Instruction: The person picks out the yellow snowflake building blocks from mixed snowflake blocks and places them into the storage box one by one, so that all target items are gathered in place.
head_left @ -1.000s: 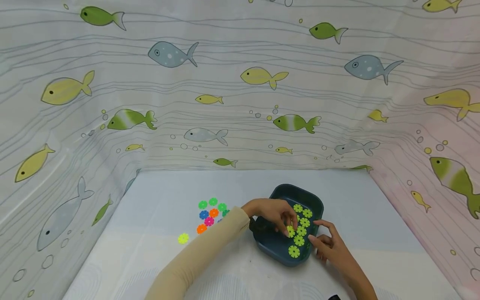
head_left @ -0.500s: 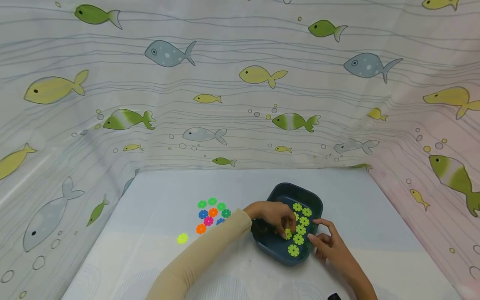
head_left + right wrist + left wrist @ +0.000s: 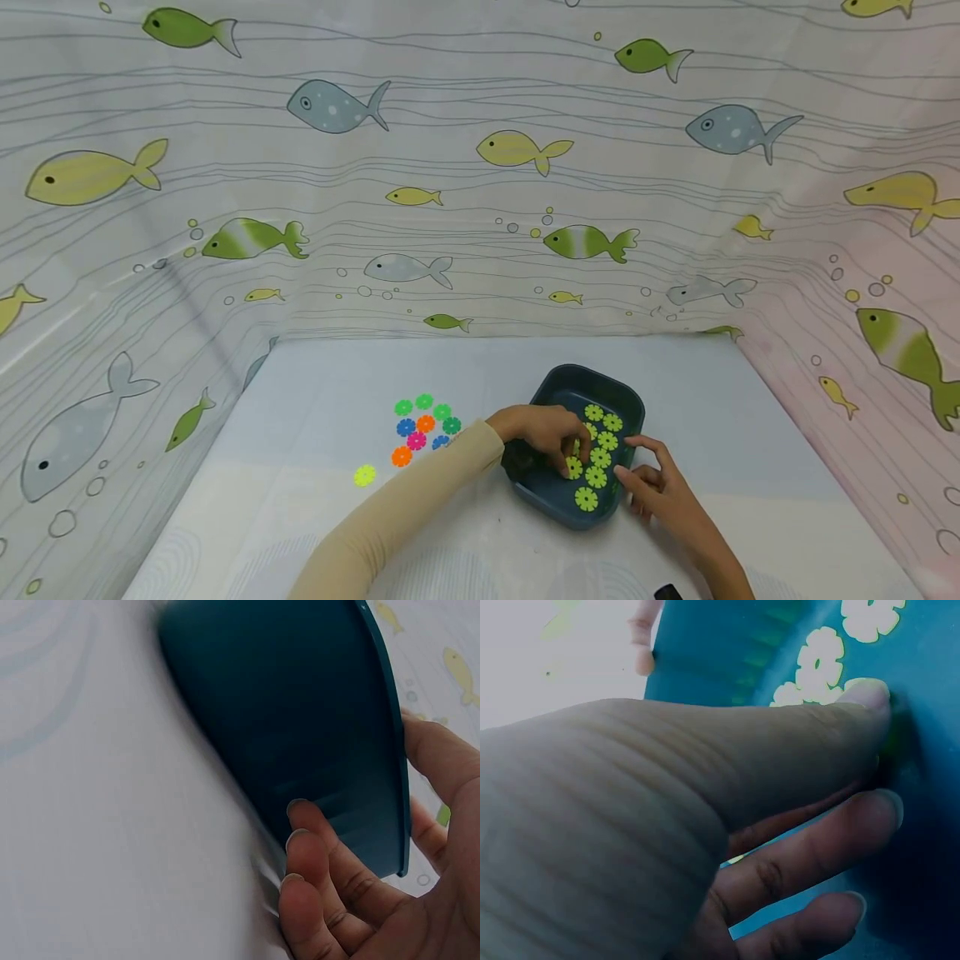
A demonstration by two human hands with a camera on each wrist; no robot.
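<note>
A dark teal plastic tray (image 3: 547,500) stands on the table, with several yellow flower-shaped discs (image 3: 586,499) lying in it. My left hand (image 3: 546,432) is down inside the tray; its thumb and forefinger pinch a yellow disc (image 3: 573,467) close to the tray floor. In the left wrist view the thumb hides most of the pinched disc, and other fingers are loosely bent beside it. My right hand (image 3: 660,492) holds the tray at its right side, thumb and forefinger at the rim. Bent fingertips (image 3: 307,855) touch the outer wall in the right wrist view.
Left of the tray lies a loose group of flower-shaped discs: green (image 3: 424,402), orange (image 3: 402,456), pink (image 3: 416,441) and blue (image 3: 406,427). A single yellow disc (image 3: 365,476) lies apart. A fish-patterned sheet (image 3: 480,208) rises around the table. A black object (image 3: 667,592) shows at the bottom edge.
My left hand has moved slightly left and down in the tray, bringing the yellow disc beside the others. My right hand keeps its place at the tray's side.
</note>
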